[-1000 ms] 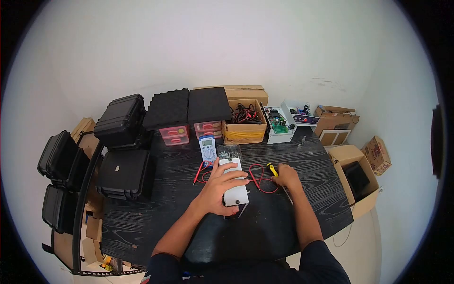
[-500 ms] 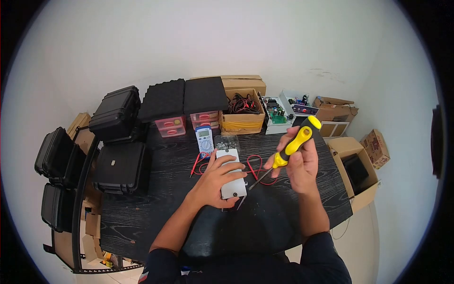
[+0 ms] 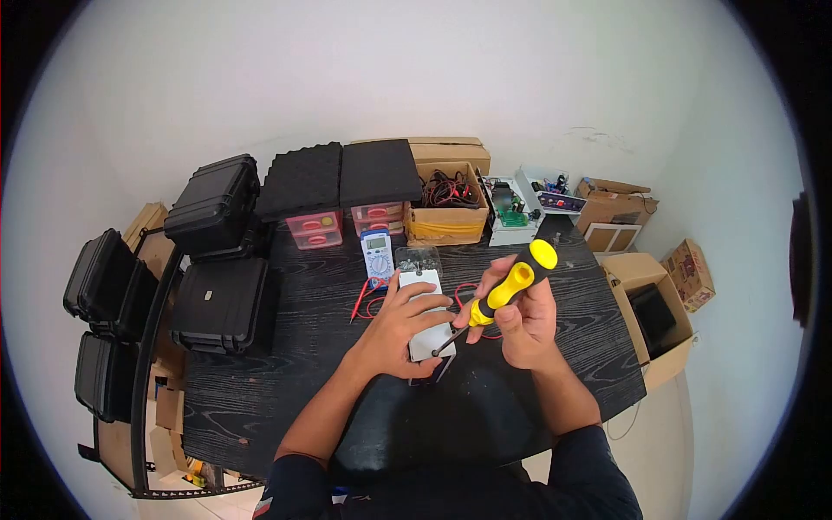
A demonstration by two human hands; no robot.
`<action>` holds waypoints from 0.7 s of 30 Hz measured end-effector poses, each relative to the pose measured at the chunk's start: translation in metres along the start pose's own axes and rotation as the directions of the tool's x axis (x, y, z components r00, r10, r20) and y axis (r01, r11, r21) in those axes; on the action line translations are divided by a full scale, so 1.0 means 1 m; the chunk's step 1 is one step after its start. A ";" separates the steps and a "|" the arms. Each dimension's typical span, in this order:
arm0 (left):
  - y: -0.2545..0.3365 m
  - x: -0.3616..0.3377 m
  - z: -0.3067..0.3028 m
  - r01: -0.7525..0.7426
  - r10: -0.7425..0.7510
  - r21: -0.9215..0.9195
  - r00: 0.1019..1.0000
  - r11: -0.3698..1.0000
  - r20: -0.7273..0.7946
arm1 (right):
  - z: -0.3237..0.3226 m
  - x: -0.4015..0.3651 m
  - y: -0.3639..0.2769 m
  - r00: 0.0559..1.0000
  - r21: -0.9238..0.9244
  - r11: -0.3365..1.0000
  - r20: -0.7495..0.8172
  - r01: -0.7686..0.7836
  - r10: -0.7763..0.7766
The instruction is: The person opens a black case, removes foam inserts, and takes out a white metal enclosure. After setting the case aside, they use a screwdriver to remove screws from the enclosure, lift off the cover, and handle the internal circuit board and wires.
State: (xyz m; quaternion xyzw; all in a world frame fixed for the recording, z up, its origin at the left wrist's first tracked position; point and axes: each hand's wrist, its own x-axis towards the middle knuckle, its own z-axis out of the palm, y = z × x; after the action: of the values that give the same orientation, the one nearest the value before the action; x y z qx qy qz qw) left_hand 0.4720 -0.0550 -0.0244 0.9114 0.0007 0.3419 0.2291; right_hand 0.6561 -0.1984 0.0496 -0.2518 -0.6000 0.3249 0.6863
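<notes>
A white metal box (image 3: pixel 419 344) stands near the middle of the dark table, its long side pointing away from me. My left hand (image 3: pixel 400 325) wraps around it, fingers across its top and thumb at the near end. In my right hand (image 3: pixel 513 321) is a yellow and black screwdriver (image 3: pixel 517 279), held at a slant. Its tip is at the dark screw on the near end of the box's top. Just beyond the box lies a clear tray of small parts (image 3: pixel 419 258), with a blue and white multimeter (image 3: pixel 378 256) to its left.
Red test leads (image 3: pixel 358 302) lie beside the box. Black cases (image 3: pixel 222 303) stand at the left, black foam (image 3: pixel 379 172) on pink drawers (image 3: pixel 315 230) at the back. A cable carton (image 3: pixel 445 227) and circuit boards (image 3: pixel 511 217) are farther right, with an open carton (image 3: pixel 666 368) beyond the table's right edge.
My right hand has moved left and toward me with the screwdriver, bringing its tip from beside the box onto the near screw. My left hand still holds the box.
</notes>
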 end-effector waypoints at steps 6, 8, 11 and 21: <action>0.001 0.000 0.000 0.005 -0.005 0.006 1.000 1.000 -0.011 | -0.005 -0.004 0.003 0.999 0.002 1.000 0.047 0.002 -0.002; 0.000 0.000 0.000 -0.001 0.001 0.021 1.000 1.000 -0.006 | -0.003 -0.004 0.002 1.000 -0.043 0.999 0.009 0.001 -0.001; -0.001 -0.001 0.002 0.000 0.000 0.019 1.000 1.000 -0.005 | -0.005 -0.006 0.003 0.999 -0.021 0.999 0.022 0.025 -0.024; -0.003 0.000 -0.001 -0.007 0.007 -0.011 1.000 1.000 0.004 | -0.002 -0.007 0.005 0.993 0.013 0.995 0.065 -0.100 0.099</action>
State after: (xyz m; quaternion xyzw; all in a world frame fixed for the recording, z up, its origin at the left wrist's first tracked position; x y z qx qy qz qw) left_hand 0.4717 -0.0524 -0.0252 0.9108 -0.0049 0.3410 0.2328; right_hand 0.6567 -0.2001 0.0414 -0.2652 -0.6058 0.3713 0.6518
